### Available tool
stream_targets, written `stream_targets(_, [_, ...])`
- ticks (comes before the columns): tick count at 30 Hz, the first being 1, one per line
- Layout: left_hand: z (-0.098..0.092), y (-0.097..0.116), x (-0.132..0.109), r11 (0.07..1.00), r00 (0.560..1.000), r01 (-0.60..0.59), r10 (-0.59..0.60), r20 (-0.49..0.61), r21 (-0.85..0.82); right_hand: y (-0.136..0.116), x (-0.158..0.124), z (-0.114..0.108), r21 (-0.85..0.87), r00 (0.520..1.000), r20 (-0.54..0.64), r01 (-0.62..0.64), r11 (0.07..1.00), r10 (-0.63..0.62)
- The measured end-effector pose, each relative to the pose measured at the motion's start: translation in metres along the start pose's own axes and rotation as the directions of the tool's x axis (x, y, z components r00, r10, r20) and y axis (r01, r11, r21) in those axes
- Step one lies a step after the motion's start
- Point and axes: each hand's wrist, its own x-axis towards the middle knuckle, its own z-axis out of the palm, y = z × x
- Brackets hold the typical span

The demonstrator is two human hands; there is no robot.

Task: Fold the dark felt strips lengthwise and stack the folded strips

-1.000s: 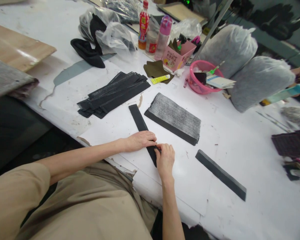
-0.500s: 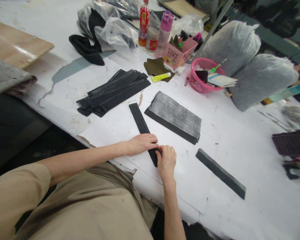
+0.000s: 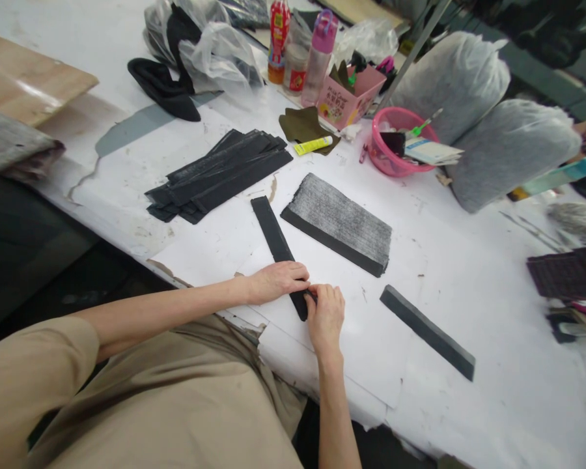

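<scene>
A narrow black fabric strip [image 3: 272,228] lies slantwise on the table in front of me. My left hand [image 3: 277,282] rests across its lower part, fingers together and fingertips pressing on its edge. Right beside those fingertips, my right hand [image 3: 326,316] pinches the strip's right edge, which looks slightly raised or folded there. The exact grip under the fingers is hidden. Beyond the strip sits a stack of grey-topped fabric pieces [image 3: 339,221] with black sides. Farther right lies a dark grey strip [image 3: 427,332]. A fanned pile of black strips [image 3: 219,172] is at the back left.
White paper covers the table [image 3: 351,365]. At the back stand a red-labelled bottle [image 3: 278,42], a purple-lidded bottle [image 3: 319,58], a pink box [image 3: 346,101] and a pink basket [image 3: 403,163]. A yellow tube [image 3: 313,145] lies before them. Stuffed white bags [image 3: 515,153] are at right.
The view has shifted slightly, so things on the table sit a little higher and farther left. Both hands keep nearly the same place on the strip.
</scene>
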Motion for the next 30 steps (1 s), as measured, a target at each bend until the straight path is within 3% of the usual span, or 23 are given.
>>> stream_targets(6, [0.004, 0.002, -0.001, 0.998, 0.999, 0.049, -0.049, -0.001, -0.039, 0.002, -0.005, -0.002, 0.023, 1.000, -0.002, 0.004, 1.000, -0.004])
stream_targets(16, [0.004, 0.009, -0.001, 0.998, 1.000, -0.025, 0.026, -0.001, 0.065, 0.004, -0.009, -0.004, -0.004, 1.000, 0.005, 0.002, 1.000, -0.002])
stream_targets(23, [0.002, 0.012, -0.002, 0.998, 1.000, 0.027, -0.027, -0.008, 0.052, 0.010, -0.018, -0.006, 0.048, 1.000, -0.001, 0.018, 0.999, -0.018])
stream_targets(30, [0.006, 0.014, -0.002, 0.994, 0.997, -0.066, 0.062, 0.040, 0.086, 0.007, -0.020, -0.006, -0.006, 1.000, -0.015, 0.012, 1.000, -0.012])
